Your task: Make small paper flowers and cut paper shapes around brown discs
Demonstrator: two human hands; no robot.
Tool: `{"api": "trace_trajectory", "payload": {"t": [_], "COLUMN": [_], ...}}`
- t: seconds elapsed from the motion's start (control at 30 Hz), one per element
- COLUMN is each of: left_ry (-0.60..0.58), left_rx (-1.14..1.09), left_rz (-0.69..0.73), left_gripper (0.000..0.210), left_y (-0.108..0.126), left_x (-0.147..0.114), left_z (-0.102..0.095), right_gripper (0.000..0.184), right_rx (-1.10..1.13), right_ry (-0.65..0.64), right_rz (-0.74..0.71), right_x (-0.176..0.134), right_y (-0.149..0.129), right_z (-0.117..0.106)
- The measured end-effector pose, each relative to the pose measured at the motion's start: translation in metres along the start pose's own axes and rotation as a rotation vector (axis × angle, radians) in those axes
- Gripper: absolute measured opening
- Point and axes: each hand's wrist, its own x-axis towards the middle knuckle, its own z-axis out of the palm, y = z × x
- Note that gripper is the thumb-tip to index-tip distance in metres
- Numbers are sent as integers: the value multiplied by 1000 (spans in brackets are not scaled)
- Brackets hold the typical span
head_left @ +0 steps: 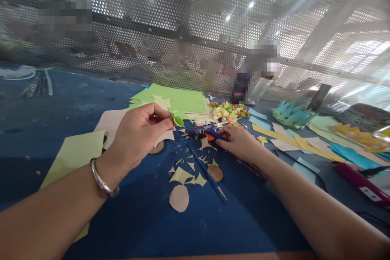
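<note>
My left hand (141, 130), a silver bangle on its wrist, pinches a small green paper leaf or petal (178, 120) between thumb and fingertips above the table. To the right, my right hand (236, 140) rests low with its fingers closed around the end of a blue tool that looks like a glue gun (215, 134); its front is partly lost among paper bits. Between the hands lie pointed paper scraps (181, 175), a blue paintbrush (207, 172), a pale pink paper disc (179, 198) and a brown disc (215, 173).
Behind the hands lie a green sheet (179, 97) and a pile of small paper flowers (227, 113). Paper strips (292, 140), a teal spiky paper piece (291, 113) and a magenta power strip (362, 183) with black cables lie right. A perforated metal screen (137, 44) borders the blue table (137, 227).
</note>
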Motion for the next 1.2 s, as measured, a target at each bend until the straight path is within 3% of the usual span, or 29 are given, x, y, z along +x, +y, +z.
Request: {"api": "trace_trajectory", "payload": {"t": [0.37,0.53,0.7,0.97,1.2], "left_ry": [113,129,115,67,-11], "left_rx": [-62,-70,-106,-146,-68], "left_rz": [-4,-28,-41,-48,13], "left_gripper": [20,20,18,19,21], "left_y": [4,4,4,5,4], "left_x": [2,3,3,3,1], "left_z": [0,0,0,2,2], "right_gripper": [27,30,40,33,33], "right_rx": [264,601,896,1182,1267], "right_ry": [118,12,-34,115,137], "right_rz": [83,81,66,11,-63], "right_x": [-6,-12,-15,-20,-30], "right_y": [-7,-12,-14,-21,-30], "right_z": [-2,-4,-7,-15,-22]}}
